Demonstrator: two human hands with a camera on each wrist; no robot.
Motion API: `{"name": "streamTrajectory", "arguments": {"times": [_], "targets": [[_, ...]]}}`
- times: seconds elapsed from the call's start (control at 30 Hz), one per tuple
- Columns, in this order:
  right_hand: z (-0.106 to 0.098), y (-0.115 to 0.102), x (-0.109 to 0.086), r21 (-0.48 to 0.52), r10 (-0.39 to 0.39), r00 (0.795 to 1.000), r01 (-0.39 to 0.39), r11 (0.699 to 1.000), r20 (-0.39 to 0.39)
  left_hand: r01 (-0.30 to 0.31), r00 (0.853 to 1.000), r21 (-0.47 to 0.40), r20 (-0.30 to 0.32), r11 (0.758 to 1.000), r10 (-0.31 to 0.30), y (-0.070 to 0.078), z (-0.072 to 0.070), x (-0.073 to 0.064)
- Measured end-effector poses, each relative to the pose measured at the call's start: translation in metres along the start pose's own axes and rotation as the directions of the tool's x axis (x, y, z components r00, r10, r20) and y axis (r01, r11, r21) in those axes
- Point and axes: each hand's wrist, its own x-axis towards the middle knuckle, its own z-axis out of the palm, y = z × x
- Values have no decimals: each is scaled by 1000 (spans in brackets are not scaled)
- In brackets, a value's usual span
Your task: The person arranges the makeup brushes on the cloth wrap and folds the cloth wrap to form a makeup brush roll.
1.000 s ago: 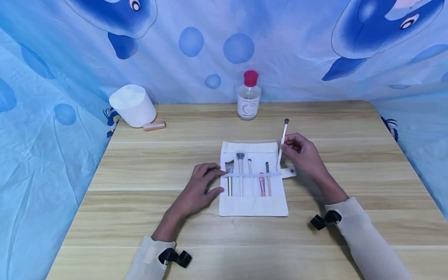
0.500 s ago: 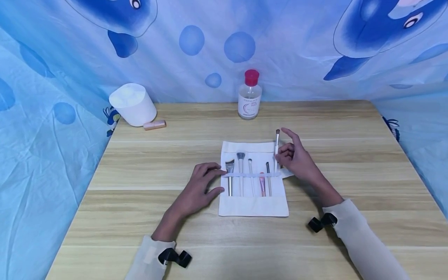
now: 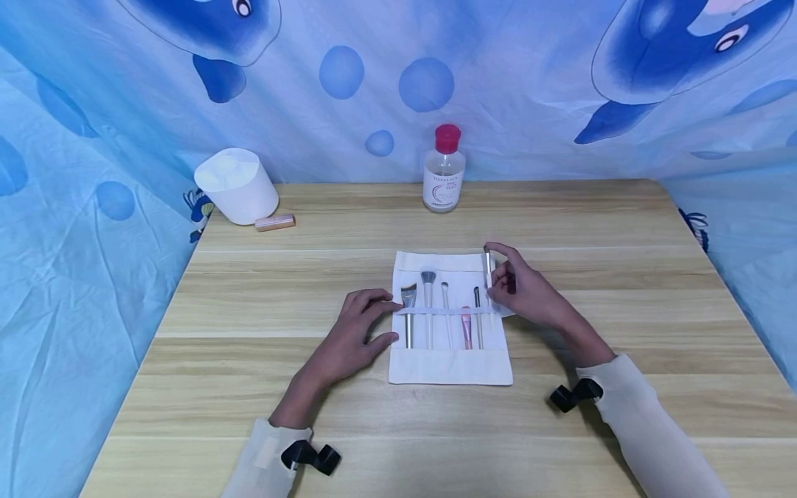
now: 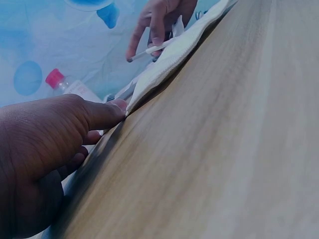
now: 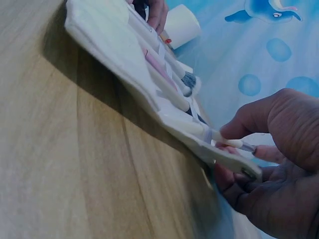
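A white brush roll [image 3: 451, 368] lies unfolded on the table, with several makeup brushes tucked under its cross band. At its right edge my right hand [image 3: 530, 294] pinches a slim white-handled makeup brush [image 3: 488, 266] between thumb and fingers. The index finger reaches up to the brush's bristle end. In the right wrist view, the handle [image 5: 230, 141] runs under the band, beside the roll's snap tab [image 5: 244, 169]. My left hand [image 3: 358, 339] rests at the roll's left edge, its fingers relaxed and apart; the thumb touches that edge in the left wrist view.
A clear bottle [image 3: 443, 181] with a red cap stands at the back of the wooden table [image 3: 349, 242]. Back left are a white cylindrical container [image 3: 239, 190] and a small pinkish-gold tube [image 3: 275, 222]. A blue curtain [image 3: 517, 90] hangs behind.
My right hand has moved left and toward me, and the brush has slid down under the band. Its index finger has extended to the bristle end. My left hand has stayed still.
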Motion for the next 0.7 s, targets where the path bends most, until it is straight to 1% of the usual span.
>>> {"name": "streamTrajectory", "arguments": {"times": [0.07,0.2,0.3,0.47,0.53,0.7], "targets": [[0,0,-1,-11,3,1000,-3,1000,11,4,1000,1,5,1000,-4,0,0,0],[-1,-2,-3,-4,22,999,-22,1000,40,11,1000,6,7,1000,-11,0,0,0],[-1,-2,-5,-14,34,998,-33,999,48,9,1000,6,5,1000,-9,0,0,0],[0,1,-7,-46,12,999,-10,999,39,11,1000,2,9,1000,-11,0,1,-1],[-1,2,-8,-44,8,999,-6,999,43,12,1000,3,9,1000,-12,0,1,-1],[-1,0,-10,-32,41,997,-39,999,71,13,1000,0,6,1000,-13,0,0,-1]]}}
